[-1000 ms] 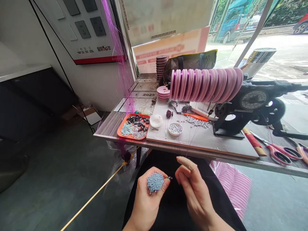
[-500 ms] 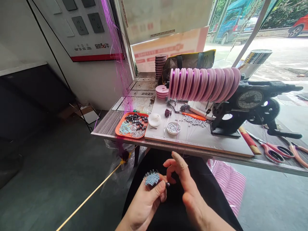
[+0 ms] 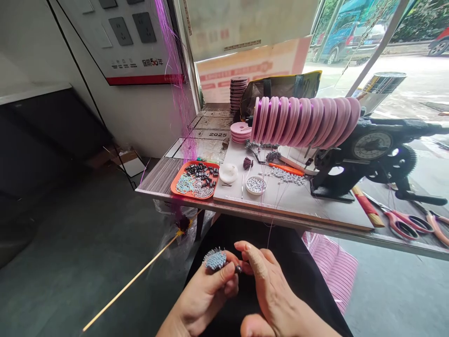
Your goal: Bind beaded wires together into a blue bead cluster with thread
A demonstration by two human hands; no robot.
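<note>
Low in the head view, over my dark lap, my left hand (image 3: 206, 292) is closed round a bundle of blue-tipped beads on wires (image 3: 215, 259). A small dark bead (image 3: 238, 268) sticks out beside its thumb. My right hand (image 3: 270, 285) touches that spot, its fingers curled together at the dark bead and its forefinger wrapped in tan tape. A thin thread (image 3: 271, 220) runs from my hands up to the table.
The table (image 3: 159, 180) ahead carries an orange tray of beads (image 3: 195, 180), a small white bowl of pale beads (image 3: 256, 185), a row of pink spools (image 3: 305, 122) on a black winding machine (image 3: 372, 154), and pink scissors (image 3: 409, 224). A bamboo stick (image 3: 129, 283) slants across the floor at left.
My right hand has come down and left from a raised, open-fingered pose to meet the left hand at the dark bead. The bead bundle has tilted away and dropped slightly.
</note>
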